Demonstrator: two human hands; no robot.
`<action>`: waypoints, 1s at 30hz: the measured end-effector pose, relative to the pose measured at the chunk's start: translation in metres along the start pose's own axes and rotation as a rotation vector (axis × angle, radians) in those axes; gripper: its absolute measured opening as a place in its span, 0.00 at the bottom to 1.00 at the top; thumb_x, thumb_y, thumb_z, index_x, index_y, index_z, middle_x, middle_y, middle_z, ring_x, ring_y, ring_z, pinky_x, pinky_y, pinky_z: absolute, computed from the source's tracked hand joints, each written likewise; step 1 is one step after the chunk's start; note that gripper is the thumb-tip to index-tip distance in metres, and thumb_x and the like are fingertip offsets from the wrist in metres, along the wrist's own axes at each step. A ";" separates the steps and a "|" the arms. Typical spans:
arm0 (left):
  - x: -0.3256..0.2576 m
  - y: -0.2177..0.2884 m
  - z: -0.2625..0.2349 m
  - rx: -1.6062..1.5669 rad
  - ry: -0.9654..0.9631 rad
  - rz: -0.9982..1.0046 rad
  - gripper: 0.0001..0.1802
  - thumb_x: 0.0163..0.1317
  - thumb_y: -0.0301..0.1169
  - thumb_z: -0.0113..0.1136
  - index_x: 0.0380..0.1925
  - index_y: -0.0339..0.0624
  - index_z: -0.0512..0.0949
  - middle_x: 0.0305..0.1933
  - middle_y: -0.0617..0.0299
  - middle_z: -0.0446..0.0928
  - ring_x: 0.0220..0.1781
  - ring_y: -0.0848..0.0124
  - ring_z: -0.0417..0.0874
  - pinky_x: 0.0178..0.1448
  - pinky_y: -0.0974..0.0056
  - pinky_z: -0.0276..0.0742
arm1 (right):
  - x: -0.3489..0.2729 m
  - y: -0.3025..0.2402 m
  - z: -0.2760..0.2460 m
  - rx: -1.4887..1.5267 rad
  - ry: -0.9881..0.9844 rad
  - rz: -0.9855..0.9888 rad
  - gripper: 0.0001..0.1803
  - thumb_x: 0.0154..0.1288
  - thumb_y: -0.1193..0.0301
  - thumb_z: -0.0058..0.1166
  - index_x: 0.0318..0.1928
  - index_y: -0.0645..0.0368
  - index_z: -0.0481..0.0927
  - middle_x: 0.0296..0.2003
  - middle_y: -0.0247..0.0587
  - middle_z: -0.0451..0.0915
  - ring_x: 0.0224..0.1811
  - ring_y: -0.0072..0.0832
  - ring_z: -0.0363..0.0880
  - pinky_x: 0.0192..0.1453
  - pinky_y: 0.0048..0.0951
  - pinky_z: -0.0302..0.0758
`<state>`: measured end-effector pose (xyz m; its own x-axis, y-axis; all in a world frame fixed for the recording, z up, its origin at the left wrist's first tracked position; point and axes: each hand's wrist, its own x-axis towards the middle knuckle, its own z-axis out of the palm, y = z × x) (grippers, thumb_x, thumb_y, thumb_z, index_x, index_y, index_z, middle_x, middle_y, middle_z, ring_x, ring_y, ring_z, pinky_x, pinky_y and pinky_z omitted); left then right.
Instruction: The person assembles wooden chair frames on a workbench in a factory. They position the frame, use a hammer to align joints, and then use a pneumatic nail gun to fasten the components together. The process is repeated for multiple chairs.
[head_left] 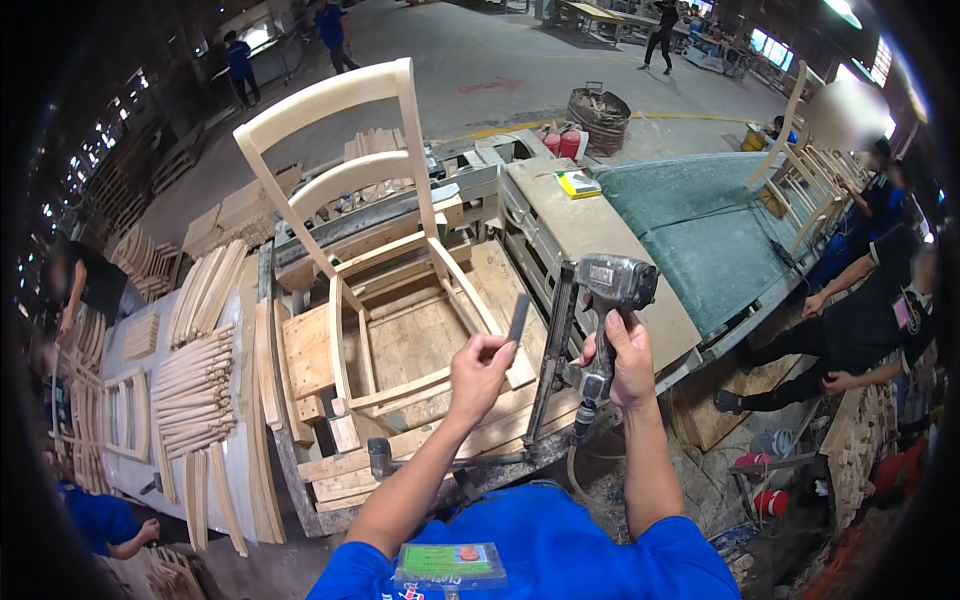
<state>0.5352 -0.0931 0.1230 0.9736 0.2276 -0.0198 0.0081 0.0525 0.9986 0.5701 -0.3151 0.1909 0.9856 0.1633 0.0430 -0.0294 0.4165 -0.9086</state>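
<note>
My right hand (628,368) is wrapped round the handle of a black pneumatic nail gun (618,280), held upright with its long magazine (550,375) to the left and an air hose fitting below the grip. Between the fingers of my left hand (478,378) is a short, flat dark strip (518,318), pointing up; I cannot make out whether it is nails or staples. Just beyond the left hand, an unfinished pale wooden chair frame (350,175) stands on the workbench (325,470). Its seat opening shows the bench boards underneath. The nail gun is apart from the chair.
On the left, a table (245,345) bears stacked curved slats and turned wooden spindles (195,400). Right of the chair are a board-topped bench with a yellow box (578,184) and a green table (680,230) with another chair. Co-workers stand at both sides; a scrap drum (598,122) is behind.
</note>
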 end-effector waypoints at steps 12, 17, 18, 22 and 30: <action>0.022 0.007 0.035 0.320 0.172 0.194 0.10 0.64 0.31 0.70 0.30 0.35 0.81 0.29 0.53 0.84 0.29 0.64 0.86 0.38 0.59 0.81 | 0.013 0.011 0.017 0.201 -0.077 0.131 0.24 0.84 0.56 0.48 0.62 0.65 0.78 0.25 0.41 0.82 0.24 0.27 0.83 0.33 0.29 0.83; 0.017 0.012 0.032 0.453 0.154 0.211 0.12 0.63 0.33 0.71 0.28 0.37 0.80 0.29 0.52 0.82 0.30 0.59 0.85 0.38 0.56 0.80 | 0.015 0.011 0.016 0.237 -0.128 0.164 0.24 0.84 0.57 0.48 0.62 0.66 0.77 0.31 0.43 0.85 0.25 0.26 0.83 0.33 0.30 0.85; 0.017 0.013 0.030 0.433 0.120 0.171 0.13 0.63 0.34 0.72 0.29 0.37 0.80 0.29 0.51 0.82 0.30 0.60 0.85 0.39 0.56 0.80 | 0.015 0.010 0.016 0.245 -0.125 0.156 0.24 0.84 0.57 0.48 0.62 0.67 0.77 0.36 0.44 0.85 0.26 0.26 0.83 0.34 0.31 0.85; 0.025 0.007 0.008 0.099 0.003 0.033 0.15 0.66 0.36 0.74 0.36 0.36 0.79 0.33 0.58 0.84 0.34 0.71 0.85 0.41 0.63 0.81 | 0.019 -0.003 0.035 0.264 -0.139 0.177 0.24 0.84 0.56 0.49 0.62 0.65 0.77 0.26 0.42 0.82 0.25 0.28 0.82 0.36 0.30 0.84; 0.036 0.005 -0.015 -0.376 -0.007 -0.130 0.14 0.75 0.41 0.66 0.36 0.43 0.80 0.28 0.72 0.79 0.27 0.83 0.74 0.30 0.72 0.72 | 0.044 0.002 0.063 0.342 -0.349 0.313 0.29 0.86 0.56 0.42 0.71 0.67 0.66 0.65 0.54 0.78 0.33 0.26 0.79 0.35 0.34 0.83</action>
<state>0.5665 -0.0701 0.1261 0.9715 0.1892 -0.1428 0.0479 0.4332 0.9000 0.6033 -0.2510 0.2169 0.8101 0.5860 -0.0192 -0.4197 0.5568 -0.7168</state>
